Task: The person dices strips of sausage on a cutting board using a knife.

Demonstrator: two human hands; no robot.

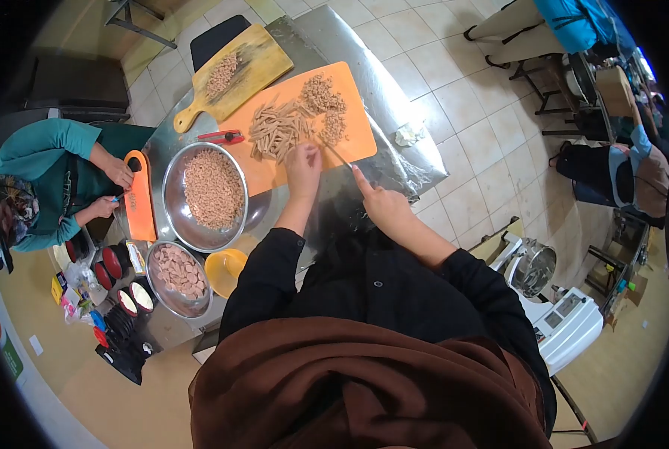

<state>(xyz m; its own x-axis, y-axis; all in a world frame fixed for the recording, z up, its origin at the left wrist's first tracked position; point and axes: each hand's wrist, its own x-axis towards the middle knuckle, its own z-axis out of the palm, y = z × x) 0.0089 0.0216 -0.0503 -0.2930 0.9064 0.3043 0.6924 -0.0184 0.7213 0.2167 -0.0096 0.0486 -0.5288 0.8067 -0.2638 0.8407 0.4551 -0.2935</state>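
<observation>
On an orange cutting board (256, 178) lies a pile of thin brown strips (273, 133), perhaps cut sausage, beside small diced pieces (323, 96). My left hand (303, 170) is at the near end of the strips, its fingers curled together; what they hold, if anything, is hidden. A knife (337, 153) is in my right hand (385, 202), its blade pointing up and left toward the strips and dice. My right index finger stretches along the knife's handle.
Left of me stand a metal bowl (169, 196) of diced pieces, a bowl (155, 278) of pink slices and a yellow container (228, 271). A wooden board (263, 63) lies beyond. Across the table, a co-worker's hands (111, 187) are at a smaller orange board (139, 206). A mixer (566, 322) stands right.
</observation>
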